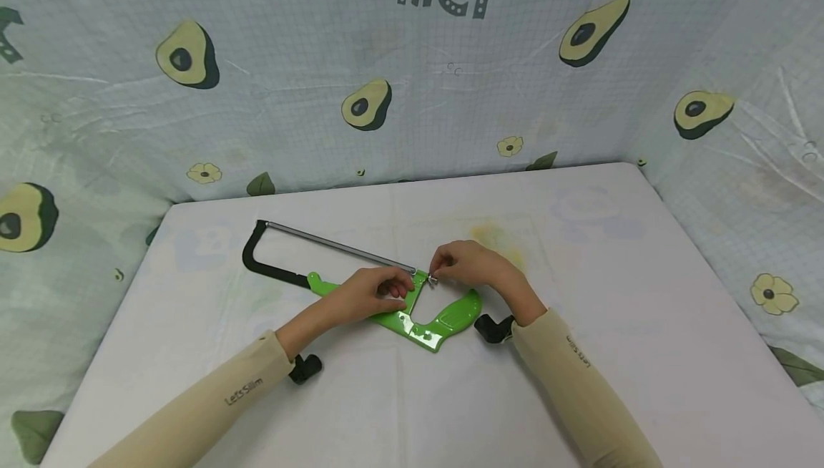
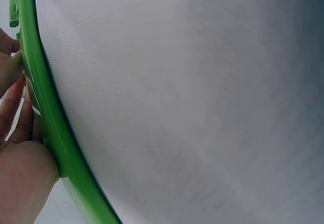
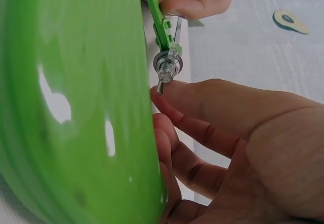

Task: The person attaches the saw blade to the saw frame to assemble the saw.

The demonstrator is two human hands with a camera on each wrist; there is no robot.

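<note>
A hacksaw with a green handle lies on the table. Its black front frame points left, and a straight grey blade bar spans the far side. My left hand holds the green frame just left of the handle opening, thumb and fingers about it. At the bar's rear end, my right hand pinches a small silver wing nut between thumb and index finger. In the right wrist view a threaded bolt shows beside the fingertips, and the large green handle hides part of the fingers.
The white-covered table stretches around the saw. Behind and at both sides hangs a pale cloth printed with avocados. Black wrist cameras sit under both wrists, the right one close to the saw handle.
</note>
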